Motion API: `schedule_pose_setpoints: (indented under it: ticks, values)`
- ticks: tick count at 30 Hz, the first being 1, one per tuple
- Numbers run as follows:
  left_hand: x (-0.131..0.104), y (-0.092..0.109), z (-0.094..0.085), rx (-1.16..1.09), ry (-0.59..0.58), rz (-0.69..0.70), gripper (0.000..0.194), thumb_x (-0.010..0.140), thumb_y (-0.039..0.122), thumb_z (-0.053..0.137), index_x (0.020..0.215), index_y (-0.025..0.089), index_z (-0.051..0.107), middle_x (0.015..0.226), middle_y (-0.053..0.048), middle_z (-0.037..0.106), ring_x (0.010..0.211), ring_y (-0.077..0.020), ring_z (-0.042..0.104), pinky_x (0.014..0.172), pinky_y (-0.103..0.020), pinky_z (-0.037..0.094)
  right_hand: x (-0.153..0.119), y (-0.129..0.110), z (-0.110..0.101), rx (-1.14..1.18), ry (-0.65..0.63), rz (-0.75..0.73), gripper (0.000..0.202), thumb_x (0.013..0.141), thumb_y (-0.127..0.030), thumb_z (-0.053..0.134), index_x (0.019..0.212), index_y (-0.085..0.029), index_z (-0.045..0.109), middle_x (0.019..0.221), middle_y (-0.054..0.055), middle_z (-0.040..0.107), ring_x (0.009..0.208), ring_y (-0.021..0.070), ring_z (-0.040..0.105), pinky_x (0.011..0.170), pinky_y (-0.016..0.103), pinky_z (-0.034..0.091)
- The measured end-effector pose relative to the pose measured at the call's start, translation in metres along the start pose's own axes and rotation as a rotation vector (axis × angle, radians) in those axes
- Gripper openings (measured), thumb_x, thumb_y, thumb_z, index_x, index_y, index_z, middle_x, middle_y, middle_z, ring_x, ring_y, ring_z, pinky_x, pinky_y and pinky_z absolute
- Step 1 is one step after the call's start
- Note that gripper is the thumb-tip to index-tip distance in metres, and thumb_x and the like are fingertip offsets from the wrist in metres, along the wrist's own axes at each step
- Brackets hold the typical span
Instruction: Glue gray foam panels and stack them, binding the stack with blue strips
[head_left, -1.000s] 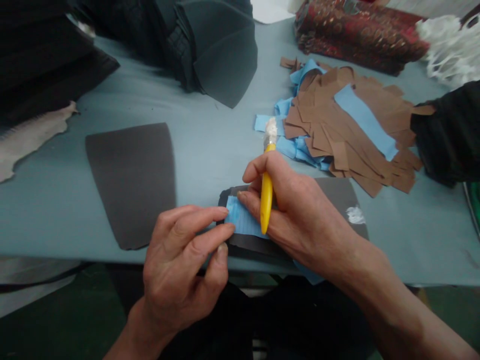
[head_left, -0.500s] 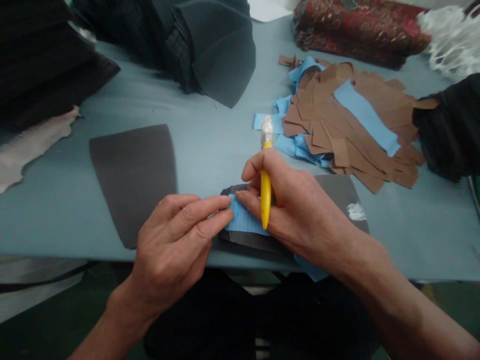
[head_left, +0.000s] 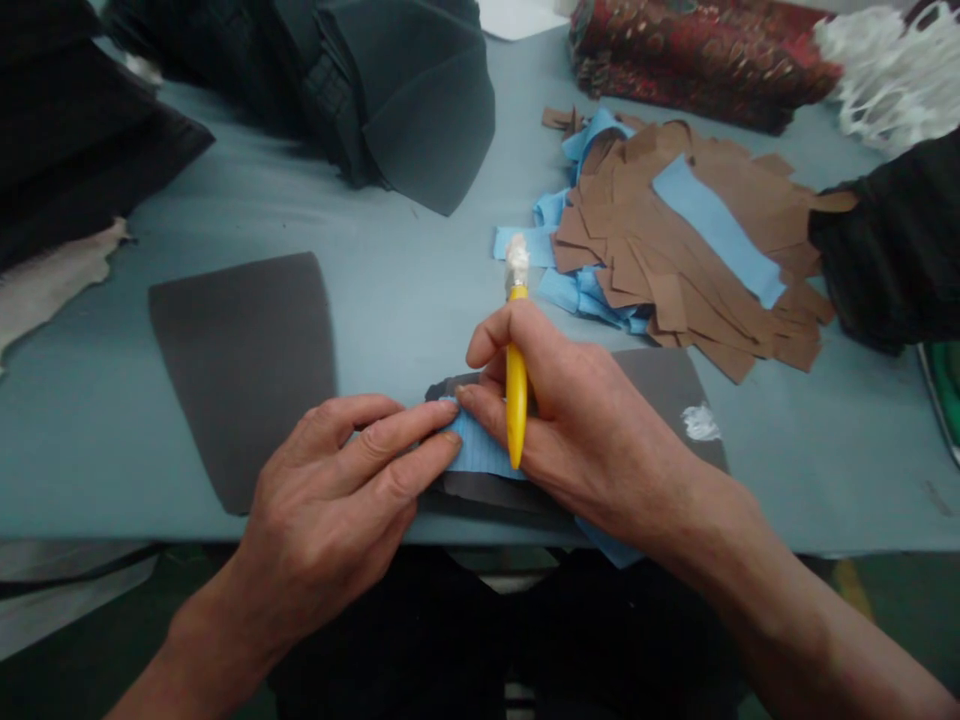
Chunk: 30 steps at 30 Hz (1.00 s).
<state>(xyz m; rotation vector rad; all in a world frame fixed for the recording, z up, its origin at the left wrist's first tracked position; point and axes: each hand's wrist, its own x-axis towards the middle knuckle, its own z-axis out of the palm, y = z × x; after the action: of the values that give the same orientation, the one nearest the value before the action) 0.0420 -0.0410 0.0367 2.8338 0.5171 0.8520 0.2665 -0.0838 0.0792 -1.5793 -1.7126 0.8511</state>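
Observation:
A blue strip (head_left: 484,445) lies across a dark grey piece (head_left: 510,492) at the front edge of the table. The fingertips of my left hand (head_left: 345,480), closed together, press on the strip's left end; its thumb is hidden. My right hand (head_left: 574,400) grips a yellow-handled brush (head_left: 516,405) with its bristles up and coated in white paste. That hand's thumb and fingertips also touch the strip, close to the left fingertips. To the right, a grey piece (head_left: 660,385) bears a white smear (head_left: 700,423). Another flat grey piece (head_left: 247,370) lies at left.
A heap of brown strips (head_left: 622,225) with blue strips among them lies at right. Dark stacked pieces (head_left: 427,110) stand at the back, with more dark fabric (head_left: 60,130) far left. A red patterned roll (head_left: 697,60), white threads (head_left: 892,80) and a black bundle (head_left: 892,250) line the right.
The view has shifted slightly, so the things on the table appear a little further left. Both hands stay at the blue strip, and the brush remains in my right hand.

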Motion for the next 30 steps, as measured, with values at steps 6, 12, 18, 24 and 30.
schedule_pose_setpoints:
  ticks: [6, 12, 18, 24, 30]
  values:
    - [-0.013, -0.001, 0.002, -0.074, 0.0, -0.061, 0.045, 0.097, 0.004, 0.053, 0.137, 0.021, 0.067, 0.142, -0.007, 0.072, 0.12, -0.0282, 0.066, 0.104, -0.045, 0.053, -0.013, -0.012, -0.014, -0.079, -0.046, -0.004, 0.024, 0.096, -0.012, 0.063, 0.108, -0.026, 0.047, 0.086, -0.006, 0.059, 0.073, 0.012, 0.055, 0.067, 0.026, 0.039]
    - [-0.019, -0.005, 0.006, -0.106, -0.034, -0.093, 0.051, 0.099, 0.01, 0.051, 0.145, 0.028, 0.063, 0.149, -0.001, 0.068, 0.125, -0.0292, 0.065, 0.108, -0.046, 0.049, -0.033, -0.025, -0.051, -0.28, -0.03, 0.051, 0.025, 0.093, -0.011, 0.07, 0.096, -0.024, 0.048, 0.076, -0.009, 0.055, 0.063, 0.0104, 0.045, 0.061, 0.028, 0.031]
    - [-0.018, -0.002, 0.001, -0.086, -0.063, -0.098, 0.056, 0.098, 0.009, 0.053, 0.15, 0.031, 0.059, 0.151, 0.0, 0.066, 0.128, -0.0274, 0.064, 0.112, -0.044, 0.047, -0.057, -0.005, -0.081, -0.325, -0.024, 0.14, 0.014, 0.094, -0.019, 0.066, 0.098, -0.024, 0.053, 0.074, -0.008, 0.054, 0.065, 0.0118, 0.049, 0.061, 0.028, 0.033]
    - [-0.019, -0.003, -0.003, -0.027, -0.142, -0.104, 0.074, 0.099, 0.005, 0.055, 0.163, 0.04, 0.042, 0.157, 0.002, 0.06, 0.133, -0.0268, 0.061, 0.113, -0.047, 0.047, -0.068, 0.02, -0.096, -0.251, 0.034, 0.155, 0.01, 0.095, -0.025, 0.062, 0.098, -0.024, 0.052, 0.077, -0.006, 0.052, 0.069, 0.0139, 0.05, 0.065, 0.03, 0.035]
    - [-0.023, -0.006, -0.005, 0.018, -0.158, -0.107, 0.073, 0.101, 0.011, 0.053, 0.164, 0.045, 0.039, 0.158, 0.003, 0.06, 0.132, -0.0262, 0.062, 0.113, -0.048, 0.047, -0.09, 0.021, -0.086, -0.18, 0.184, 0.172, 0.01, 0.097, -0.023, 0.061, 0.096, -0.024, 0.052, 0.078, -0.007, 0.056, 0.064, 0.0119, 0.05, 0.062, 0.028, 0.036]
